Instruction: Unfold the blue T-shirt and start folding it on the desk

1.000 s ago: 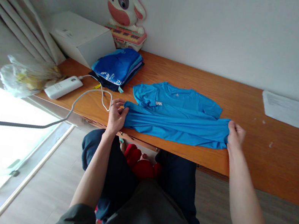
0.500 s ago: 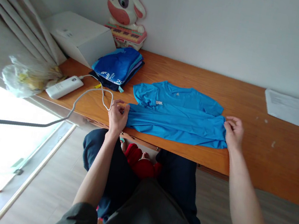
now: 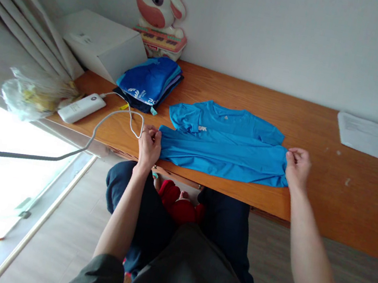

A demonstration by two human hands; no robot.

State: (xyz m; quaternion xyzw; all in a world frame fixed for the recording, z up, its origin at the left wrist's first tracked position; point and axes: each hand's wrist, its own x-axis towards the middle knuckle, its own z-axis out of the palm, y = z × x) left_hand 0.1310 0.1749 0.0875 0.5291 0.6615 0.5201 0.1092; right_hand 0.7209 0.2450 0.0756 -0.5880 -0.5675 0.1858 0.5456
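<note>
A blue T-shirt lies on the wooden desk, its collar toward the wall and its lower part folded up over the chest. Part of a white print shows just above the folded edge. My left hand pinches the left end of the folded part. At the opposite end, my right hand grips the fabric between thumb and fingers. The folded band is stretched between both hands, close to the desk's front edge.
Left of the shirt sit a pile of folded dark-blue clothes, a white power bank with a cable, a plastic bag and a white box. A cow-shaped toy keyboard leans on the wall. Papers lie at right.
The folded band's upper edge looks straighter and smoother. Both hands keep hold of its ends, with only a slight shift of the right hand to the right.
</note>
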